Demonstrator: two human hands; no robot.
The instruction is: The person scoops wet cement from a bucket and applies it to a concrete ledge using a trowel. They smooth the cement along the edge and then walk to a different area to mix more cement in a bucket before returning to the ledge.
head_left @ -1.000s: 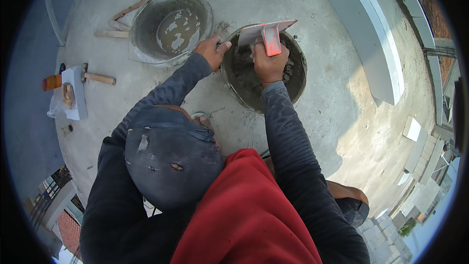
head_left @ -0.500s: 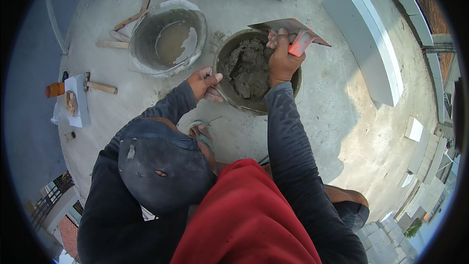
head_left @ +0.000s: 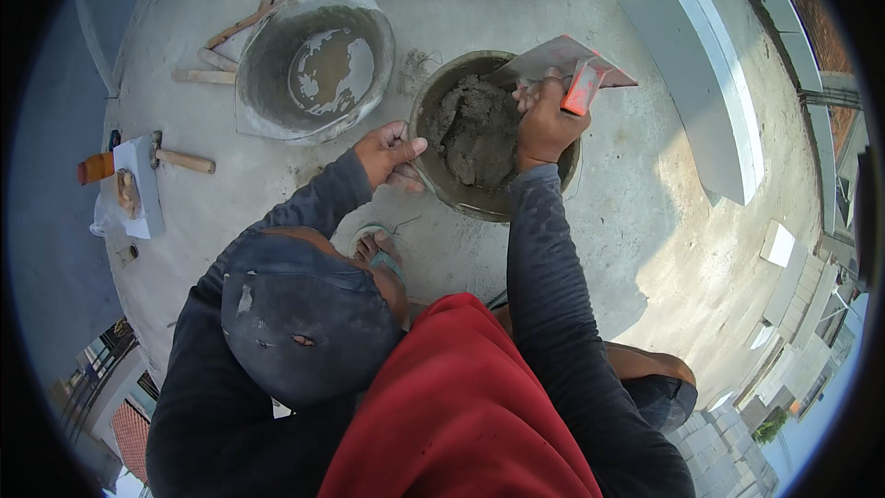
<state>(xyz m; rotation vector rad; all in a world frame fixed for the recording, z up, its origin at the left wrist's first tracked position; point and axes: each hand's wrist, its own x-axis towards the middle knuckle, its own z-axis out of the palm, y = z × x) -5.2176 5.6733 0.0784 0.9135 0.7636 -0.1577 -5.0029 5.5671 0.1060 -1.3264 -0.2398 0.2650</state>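
A round bucket (head_left: 431, 192) of thick grey mortar (head_left: 481, 134) stands in front of me. At its left rim my left hand (head_left: 392, 157) is closed, thumb on top and fingers outside the wall. My right hand (head_left: 547, 129) is wrapped round the red handle of a plastering trowel (head_left: 564, 53), over the bucket's far right side. The trowel's flat metal blade is tilted; its left end reaches over the mortar and its right end sticks out past the rim.
A larger tub (head_left: 253, 97) with cloudy water stands at the far left, wooden sticks (head_left: 205, 77) beside it. Further left lie a hammer (head_left: 187, 162), a pale block (head_left: 150, 207) and an orange container (head_left: 95, 169). A long white block (head_left: 687, 83) stands right. My sandalled foot (head_left: 380, 251) is near the bucket.
My right hand and the trowel have shifted slightly right, and the blade has turned so more of its face shows. My left hand stays on the rim. The water's bright reflection has changed shape.
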